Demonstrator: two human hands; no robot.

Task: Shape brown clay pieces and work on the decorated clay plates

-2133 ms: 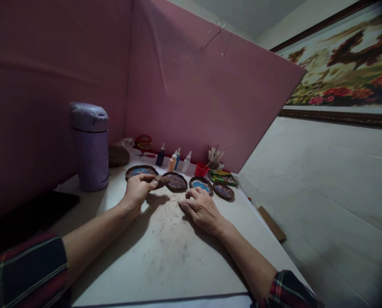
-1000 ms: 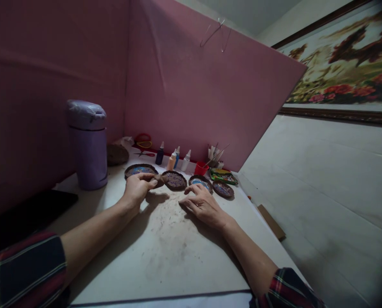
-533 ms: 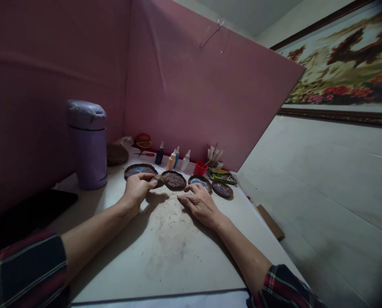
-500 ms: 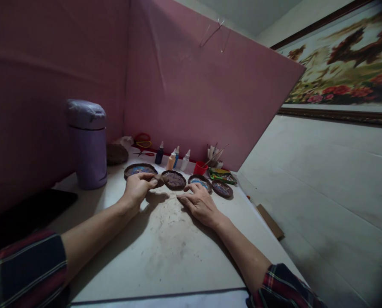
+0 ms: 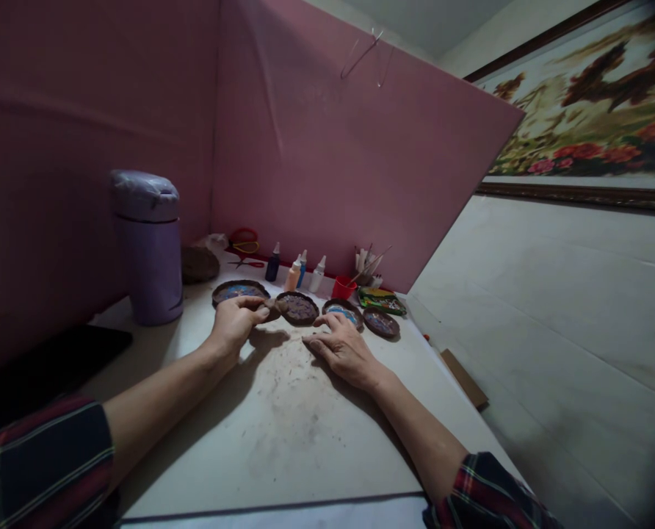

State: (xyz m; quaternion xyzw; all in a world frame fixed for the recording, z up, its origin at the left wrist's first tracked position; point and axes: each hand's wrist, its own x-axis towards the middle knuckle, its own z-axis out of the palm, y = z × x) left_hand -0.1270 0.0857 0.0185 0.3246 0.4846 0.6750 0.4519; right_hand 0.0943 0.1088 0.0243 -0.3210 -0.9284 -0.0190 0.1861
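Observation:
My left hand (image 5: 238, 324) is closed, thumb and fingers pinching a small brown lump of clay (image 5: 273, 309) a little above the table. Low over the tabletop, to the right, my right hand (image 5: 345, 354) has its fingers apart and nothing between them. Just beyond the hands stand round, dark-rimmed clay dishes: one with blue inside (image 5: 240, 289), one with a purplish speckled inside (image 5: 298, 308), and one with blue and white (image 5: 347, 311), partly hidden by my right fingers. A smaller dark dish (image 5: 381, 323) sits at the far right.
Clay crumbs mark the white table (image 5: 283, 455). A purple lidded bin (image 5: 150, 257) and a large brown clay lump (image 5: 200, 264) stand left. Along the back are red-handled scissors (image 5: 247, 263), paint bottles (image 5: 293, 275), a red cup (image 5: 344, 287), brushes (image 5: 368, 263) and a green box (image 5: 382, 300).
Both hands hold practically the same pose and place, the clay lump still in my left fingers. The view has shifted only very slightly.

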